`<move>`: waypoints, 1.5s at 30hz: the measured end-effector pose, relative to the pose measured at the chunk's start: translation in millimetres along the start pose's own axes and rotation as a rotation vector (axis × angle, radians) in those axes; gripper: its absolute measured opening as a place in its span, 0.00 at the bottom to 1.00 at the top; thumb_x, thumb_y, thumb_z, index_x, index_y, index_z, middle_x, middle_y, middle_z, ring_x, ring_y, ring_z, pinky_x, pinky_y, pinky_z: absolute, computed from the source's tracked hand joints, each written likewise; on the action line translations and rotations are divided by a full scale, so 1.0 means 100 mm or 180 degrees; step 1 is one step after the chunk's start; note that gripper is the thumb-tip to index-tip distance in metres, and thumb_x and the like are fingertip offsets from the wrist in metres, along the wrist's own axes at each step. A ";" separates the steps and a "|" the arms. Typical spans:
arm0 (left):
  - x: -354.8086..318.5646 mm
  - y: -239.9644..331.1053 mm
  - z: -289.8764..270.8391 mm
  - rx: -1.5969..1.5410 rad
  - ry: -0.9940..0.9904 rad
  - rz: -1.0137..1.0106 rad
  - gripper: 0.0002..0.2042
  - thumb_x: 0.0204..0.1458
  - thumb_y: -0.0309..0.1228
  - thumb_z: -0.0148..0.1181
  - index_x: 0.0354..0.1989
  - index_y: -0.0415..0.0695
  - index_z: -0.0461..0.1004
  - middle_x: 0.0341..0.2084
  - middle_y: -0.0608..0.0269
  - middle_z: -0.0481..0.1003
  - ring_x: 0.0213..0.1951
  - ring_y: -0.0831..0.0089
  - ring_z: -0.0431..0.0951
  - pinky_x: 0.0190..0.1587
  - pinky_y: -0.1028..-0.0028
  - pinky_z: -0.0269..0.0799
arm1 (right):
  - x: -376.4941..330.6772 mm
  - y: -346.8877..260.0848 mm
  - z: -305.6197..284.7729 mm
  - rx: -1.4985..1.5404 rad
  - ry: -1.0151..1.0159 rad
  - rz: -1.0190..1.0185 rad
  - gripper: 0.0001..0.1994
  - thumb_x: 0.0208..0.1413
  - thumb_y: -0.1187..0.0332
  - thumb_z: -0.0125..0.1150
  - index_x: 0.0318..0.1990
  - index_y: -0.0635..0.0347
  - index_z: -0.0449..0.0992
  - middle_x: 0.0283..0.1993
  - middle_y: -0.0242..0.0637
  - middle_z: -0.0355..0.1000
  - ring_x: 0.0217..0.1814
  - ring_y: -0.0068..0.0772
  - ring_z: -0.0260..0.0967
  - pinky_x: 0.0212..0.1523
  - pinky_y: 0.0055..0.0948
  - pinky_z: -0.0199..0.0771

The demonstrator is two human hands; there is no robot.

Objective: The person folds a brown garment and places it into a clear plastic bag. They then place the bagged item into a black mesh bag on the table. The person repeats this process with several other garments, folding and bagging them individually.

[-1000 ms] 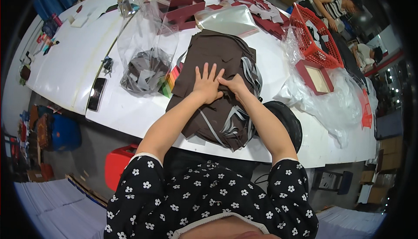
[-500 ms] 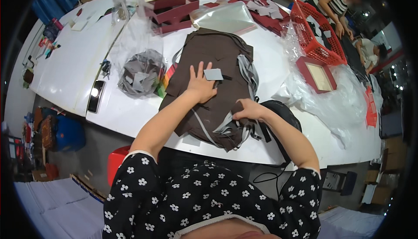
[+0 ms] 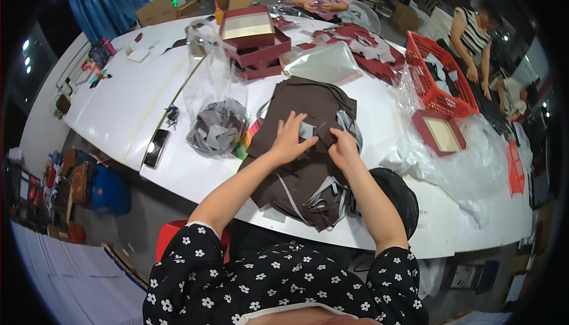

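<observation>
In front of me a stack of dark brown fabric pieces with grey straps lies on the white table. My left hand rests flat on the stack with fingers spread, its thumb reaching toward the piece in my other hand. A small folded brown fabric piece is pinched between the thumb and fingers of my right hand, just above the stack. Between the hands a small grey patch shows, partly covered. Loose grey straps trail over the stack's near end.
To the left sits a clear plastic bag of grey and brown scraps, with a phone farther left. Maroon boxes and clear plastic sheets lie beyond the stack. A red basket and crumpled plastic are right. Co-workers are at the far side.
My right hand has moved from the stack's near edge up to its middle with the brown fabric piece. My left hand stays on the stack beside the grey patch. The view has tilted up.
</observation>
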State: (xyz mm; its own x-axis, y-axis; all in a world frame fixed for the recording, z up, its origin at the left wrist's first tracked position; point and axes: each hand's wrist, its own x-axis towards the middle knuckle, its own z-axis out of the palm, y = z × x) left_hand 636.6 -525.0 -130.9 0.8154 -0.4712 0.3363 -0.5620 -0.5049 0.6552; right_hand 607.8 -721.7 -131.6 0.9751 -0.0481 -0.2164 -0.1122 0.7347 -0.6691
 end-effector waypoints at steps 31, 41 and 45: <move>0.63 0.30 -2.80 -0.1413 0.1836 -0.0936 0.15 0.61 0.34 0.53 0.50 0.35 0.67 0.39 0.55 0.76 0.38 0.71 0.77 0.41 0.70 0.72 | -0.10 0.01 2.46 -0.6044 -0.1079 -0.4977 0.10 0.47 0.70 0.59 0.37 0.60 0.69 0.35 0.37 0.73 0.36 0.38 0.69 0.38 0.35 0.63; 0.43 0.46 -3.16 0.2227 -0.1321 -0.0080 0.17 0.52 0.34 0.60 0.48 0.39 0.69 0.38 0.45 0.77 0.41 0.51 0.78 0.42 0.58 0.72 | -0.34 0.04 2.49 -0.5885 -0.2781 -0.5481 0.12 0.41 0.66 0.65 0.34 0.54 0.73 0.33 0.35 0.75 0.43 0.38 0.71 0.51 0.40 0.63; 0.57 0.08 -3.01 0.3613 -0.1862 -0.1109 0.21 0.47 0.34 0.64 0.51 0.46 0.72 0.41 0.50 0.79 0.44 0.52 0.79 0.45 0.57 0.74 | -0.49 0.09 2.47 -0.5598 -0.2980 -0.5428 0.16 0.38 0.66 0.69 0.36 0.54 0.73 0.41 0.36 0.74 0.55 0.41 0.69 0.57 0.42 0.62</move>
State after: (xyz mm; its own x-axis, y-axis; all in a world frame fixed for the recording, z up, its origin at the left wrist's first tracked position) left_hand 720.5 -337.7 97.0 0.9209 -0.2901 -0.2603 -0.3734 -0.8483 -0.3755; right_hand 606.1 -546.0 48.8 0.1482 0.7641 0.6279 0.8408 -0.4316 0.3268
